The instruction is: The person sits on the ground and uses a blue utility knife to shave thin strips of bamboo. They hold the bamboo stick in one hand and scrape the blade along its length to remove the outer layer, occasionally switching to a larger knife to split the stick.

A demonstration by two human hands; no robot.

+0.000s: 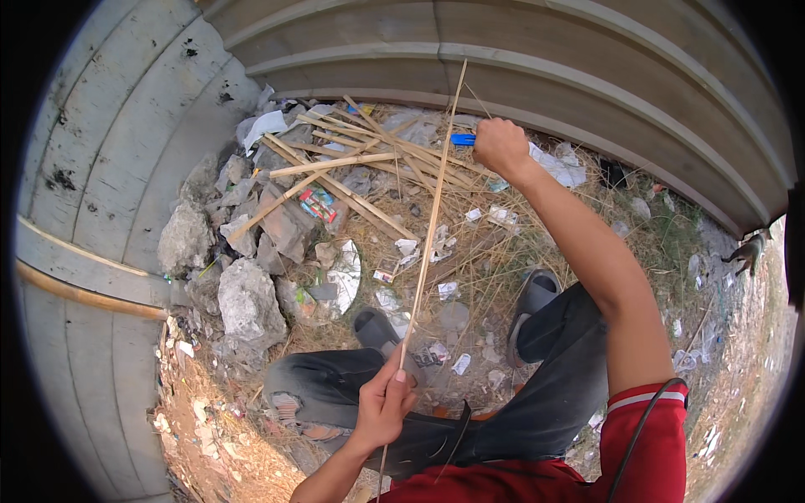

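Observation:
A long, thin bamboo strip (433, 226) slants up from my lap toward the metal wall. My left hand (386, 407) grips its lower part between thumb and fingers, and the tail runs on down below. Higher up, to the right of the strip, my right hand (501, 151) is closed in a fist. A flat blue object (463, 139) sticks out of its left side toward the strip; the fingers hide the rest, so I cannot tell its kind. A thin sliver (479, 99) runs from near the strip's top toward this fist.
Several split bamboo sticks (360, 155) lie piled ahead on dry grass and litter. Grey rubble (251, 302) stands at the left. A ribbed metal wall (520, 50) closes the far side, pale panels (92, 151) the left. My sandalled feet (537, 293) rest on the ground.

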